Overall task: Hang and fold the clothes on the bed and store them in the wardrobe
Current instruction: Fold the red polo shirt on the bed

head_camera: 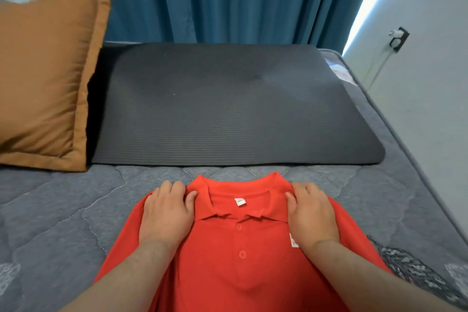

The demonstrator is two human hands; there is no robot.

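Polo shirt (240, 273) face-up on bed (63, 210); left hand (167, 213) and right hand (312, 213) each grip a shoulder, fingers curled, collar (276, 210) between them.

The left grip (166, 213) and right grip (312, 213) are bare hands, broad with short fingers (174, 186). Both forearms are uncovered up to the frame's edge; fine hair shows on the left forearm (131, 268).

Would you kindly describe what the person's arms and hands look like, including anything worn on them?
Both are bare. The left hand and right hand wear no gloves, rings or watch that can be seen. The left forearm and right forearm show no sleeves up to the picture's edge, and there are no bracelets or markings.
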